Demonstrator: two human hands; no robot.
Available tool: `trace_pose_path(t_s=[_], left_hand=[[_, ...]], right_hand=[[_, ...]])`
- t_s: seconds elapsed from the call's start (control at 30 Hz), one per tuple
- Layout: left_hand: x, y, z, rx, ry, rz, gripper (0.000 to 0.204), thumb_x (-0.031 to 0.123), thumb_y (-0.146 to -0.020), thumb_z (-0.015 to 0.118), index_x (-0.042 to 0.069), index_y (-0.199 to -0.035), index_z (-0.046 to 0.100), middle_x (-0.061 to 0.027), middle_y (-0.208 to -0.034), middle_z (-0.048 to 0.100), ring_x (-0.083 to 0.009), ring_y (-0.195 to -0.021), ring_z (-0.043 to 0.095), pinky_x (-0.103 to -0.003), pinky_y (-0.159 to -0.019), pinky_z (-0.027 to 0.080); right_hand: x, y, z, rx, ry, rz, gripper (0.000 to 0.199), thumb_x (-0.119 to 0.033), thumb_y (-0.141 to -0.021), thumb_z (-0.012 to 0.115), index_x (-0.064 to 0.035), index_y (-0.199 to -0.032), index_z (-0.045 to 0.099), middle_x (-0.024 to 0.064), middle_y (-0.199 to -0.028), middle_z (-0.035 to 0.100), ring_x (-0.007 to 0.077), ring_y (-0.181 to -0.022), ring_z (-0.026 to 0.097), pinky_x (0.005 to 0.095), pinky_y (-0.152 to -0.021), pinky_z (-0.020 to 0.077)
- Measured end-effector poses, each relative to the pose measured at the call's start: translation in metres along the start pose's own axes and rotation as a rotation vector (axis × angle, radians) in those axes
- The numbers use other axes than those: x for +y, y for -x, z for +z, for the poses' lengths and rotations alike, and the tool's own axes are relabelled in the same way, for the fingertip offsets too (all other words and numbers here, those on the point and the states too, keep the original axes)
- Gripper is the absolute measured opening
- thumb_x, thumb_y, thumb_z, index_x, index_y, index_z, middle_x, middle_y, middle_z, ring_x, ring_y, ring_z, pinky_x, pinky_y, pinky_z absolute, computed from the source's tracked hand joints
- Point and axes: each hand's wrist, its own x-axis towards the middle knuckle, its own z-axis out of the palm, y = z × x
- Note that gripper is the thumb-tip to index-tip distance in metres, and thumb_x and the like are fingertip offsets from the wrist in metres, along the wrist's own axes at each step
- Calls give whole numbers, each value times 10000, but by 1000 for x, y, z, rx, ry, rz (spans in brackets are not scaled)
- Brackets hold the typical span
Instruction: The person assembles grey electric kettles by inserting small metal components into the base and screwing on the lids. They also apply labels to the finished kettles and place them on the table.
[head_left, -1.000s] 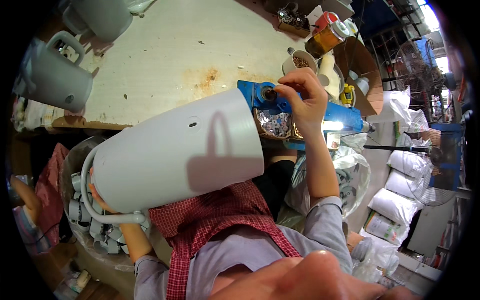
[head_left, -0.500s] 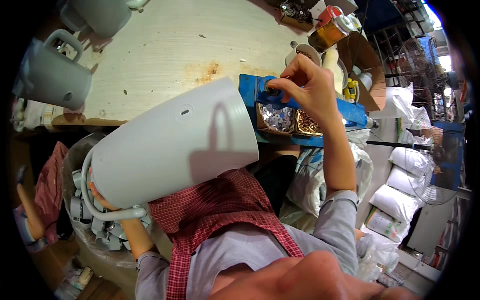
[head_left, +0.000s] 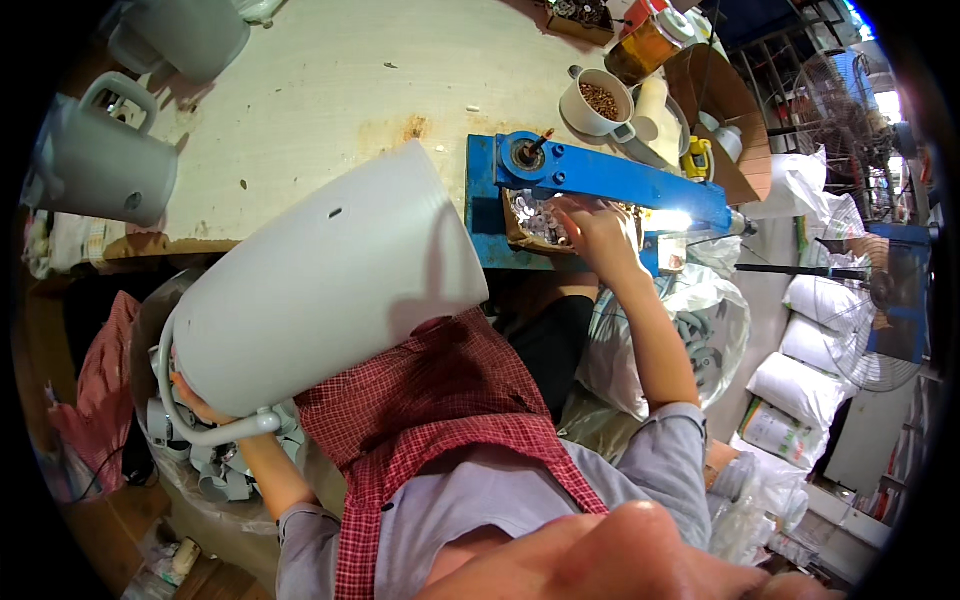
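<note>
A tall pale-grey plastic container (head_left: 330, 290) with a curved handle (head_left: 210, 435) lies tilted across my lap, a small slot in its upper side. My left hand (head_left: 198, 402) grips its lower-left end, the fingers partly hidden behind it. Just in front of the blue metal arm (head_left: 640, 183) of a bench machine, my right hand (head_left: 602, 240) reaches into a small box of metal washers (head_left: 540, 222). Its fingers are bent together; whatever lies between the tips is hidden. A thin copper-coloured pin (head_left: 541, 140) sticks up at the round end of the blue arm.
Grey jugs with handles (head_left: 105, 150) stand at the table's left. Farther right are a white cup of copper-coloured rivets (head_left: 600, 100), a jar of amber liquid (head_left: 648, 48) and a cardboard box (head_left: 700, 85). Bags of parts (head_left: 690, 340) and a fan (head_left: 870, 320) are on the right.
My right hand has moved from the round end of the blue arm down into the washer box. The pin now shows there. The container has shifted slightly left.
</note>
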Motion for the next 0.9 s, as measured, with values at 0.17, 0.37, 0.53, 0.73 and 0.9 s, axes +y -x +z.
trace_pose_path(t_s=[0.17,0.37,0.53,0.73,0.9], left_hand=[[10,16,39,-165,189,-123,529,430,-991,310,64,-1337,474,-94,-1314,542,-232,-1190,534,-397,-1006,438],[11,22,48,-54,153,-126,577,510,-977,362,48,-1284,521,-112,-1252,570,-260,-1123,557,-399,-946,458],[3,12,36,-145,197,-134,525,437,-995,305,63,-1322,476,-95,-1301,546,-236,-1180,539,-391,-994,450],[4,18,55,-189,262,-155,533,447,-991,326,64,-1334,465,-94,-1307,538,-238,-1175,538,-391,-988,447],[-3,12,54,-147,226,-121,556,473,-982,373,73,-1358,463,-88,-1336,523,-244,-1191,524,-398,-1001,427]], right_hand=[[5,-4,31,-87,206,36,160,-183,-820,667,-135,-972,689,69,-1052,667,271,-919,642,396,-779,506],[9,0,34,-45,74,48,166,-183,-813,670,-123,-966,689,69,-997,670,274,-898,647,397,-799,513],[3,-7,25,-58,235,-72,151,-158,-791,614,-83,-910,669,78,-914,662,261,-830,656,384,-705,530],[0,-8,17,-117,208,-132,245,-158,-779,623,-76,-1003,680,92,-971,657,264,-877,652,380,-741,531],[13,1,28,-114,193,-127,259,-150,-790,610,-93,-1037,665,105,-1061,638,292,-942,635,393,-794,514]])
